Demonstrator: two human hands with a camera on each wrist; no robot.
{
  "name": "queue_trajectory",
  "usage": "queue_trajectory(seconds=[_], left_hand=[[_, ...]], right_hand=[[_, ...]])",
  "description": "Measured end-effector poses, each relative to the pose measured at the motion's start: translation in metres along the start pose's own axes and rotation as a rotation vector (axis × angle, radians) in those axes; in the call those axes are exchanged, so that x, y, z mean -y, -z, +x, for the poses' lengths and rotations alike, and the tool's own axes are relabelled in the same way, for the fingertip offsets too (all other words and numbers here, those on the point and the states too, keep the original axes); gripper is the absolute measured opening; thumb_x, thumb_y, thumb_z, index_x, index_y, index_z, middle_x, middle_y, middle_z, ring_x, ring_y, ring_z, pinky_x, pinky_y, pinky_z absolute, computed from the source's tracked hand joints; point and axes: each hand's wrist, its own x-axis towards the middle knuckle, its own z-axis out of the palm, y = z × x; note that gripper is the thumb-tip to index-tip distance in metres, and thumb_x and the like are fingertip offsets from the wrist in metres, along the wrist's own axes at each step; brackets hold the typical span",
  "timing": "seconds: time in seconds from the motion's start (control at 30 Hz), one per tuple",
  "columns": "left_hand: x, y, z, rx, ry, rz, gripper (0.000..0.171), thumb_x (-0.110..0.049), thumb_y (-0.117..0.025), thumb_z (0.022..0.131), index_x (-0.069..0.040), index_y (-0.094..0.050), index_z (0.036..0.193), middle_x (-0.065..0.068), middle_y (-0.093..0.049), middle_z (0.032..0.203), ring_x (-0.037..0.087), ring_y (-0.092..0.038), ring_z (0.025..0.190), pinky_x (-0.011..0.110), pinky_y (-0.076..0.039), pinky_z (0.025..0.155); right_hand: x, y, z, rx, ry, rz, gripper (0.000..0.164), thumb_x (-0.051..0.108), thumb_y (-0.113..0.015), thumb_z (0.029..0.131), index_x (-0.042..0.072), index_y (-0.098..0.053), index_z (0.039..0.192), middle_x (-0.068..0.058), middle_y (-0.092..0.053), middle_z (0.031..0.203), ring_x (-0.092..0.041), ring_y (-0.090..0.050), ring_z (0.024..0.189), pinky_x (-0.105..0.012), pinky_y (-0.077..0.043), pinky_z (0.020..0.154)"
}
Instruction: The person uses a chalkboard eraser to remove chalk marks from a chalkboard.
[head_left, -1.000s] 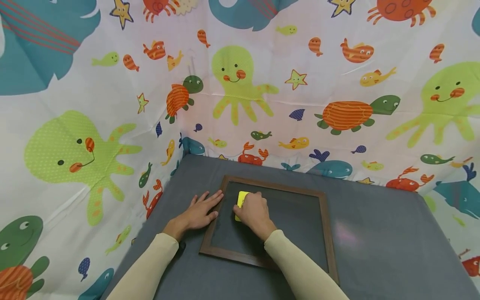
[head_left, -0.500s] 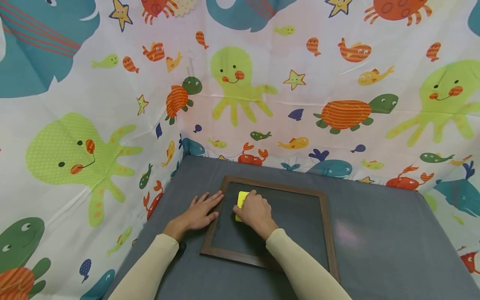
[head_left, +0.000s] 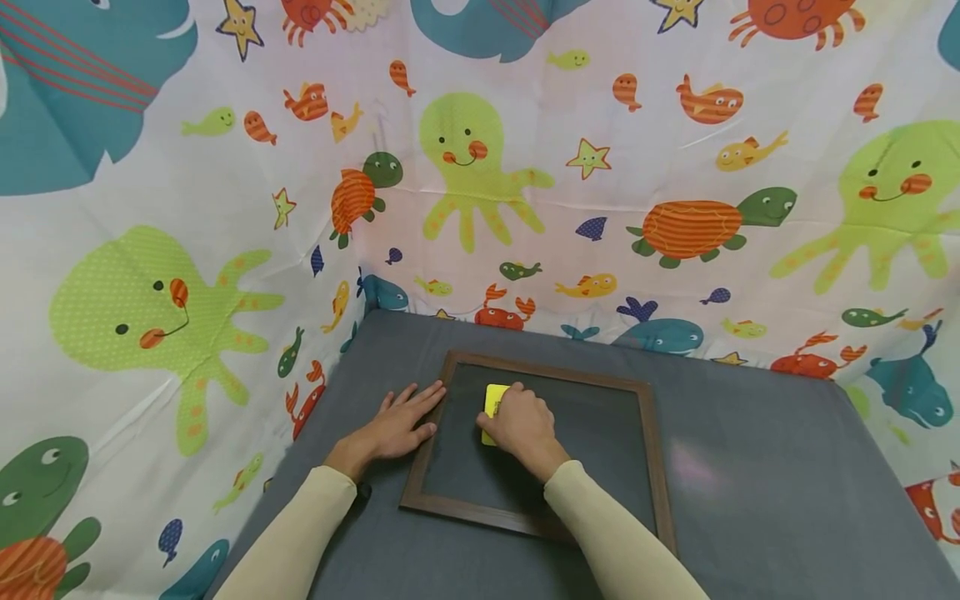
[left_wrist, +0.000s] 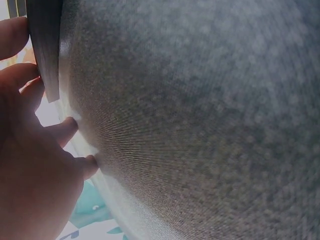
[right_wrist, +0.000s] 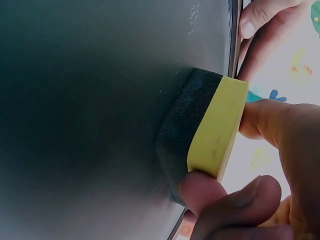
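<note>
A blackboard (head_left: 592,442) in a brown wooden frame (head_left: 555,369) lies flat and slightly turned. My right hand (head_left: 525,423) grips an eraser (head_left: 492,400) on the board's left half. Close up in the right wrist view, the eraser (right_wrist: 217,130) has a yellow back and black foam, and the foam lies against the board. Small pale marks (right_wrist: 194,12) dot the surface near its edge. My left hand (head_left: 393,427) has its fingers spread, fingertips on the left side of the frame. Seen from the left wrist, some fingers touch the frame (left_wrist: 45,50) while others rest on the cloth.
A grey cloth-covered table (head_left: 780,475) surrounds the board and extends to the right. Behind and to the left hangs a white curtain (head_left: 540,108) printed with sea animals, meeting the table's edges.
My right hand and the eraser have slid a little to the right across the board, mostly in the last half second. The left hand and frame stay in place.
</note>
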Motion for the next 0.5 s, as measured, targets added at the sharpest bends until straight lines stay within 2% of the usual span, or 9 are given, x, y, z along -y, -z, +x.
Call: queue_trajectory(seconds=[0.5], left_hand=[[-0.003,0.002,-0.001,0.009,-0.010,-0.022,0.069,-0.027,-0.056,0.114,-0.014,-0.027,0.176,0.005,-0.019,0.185,0.052,-0.011,0.168,0.082,-0.002,0.127]], right_hand=[[-0.050,0.020,-0.012,-0.008,-0.049,0.029,0.077,0.058,-0.080,0.092,-0.005,-0.058,0.130,-0.016,-0.063,0.090,-0.030,-0.063,0.074,-0.043,-0.056,0.064]])
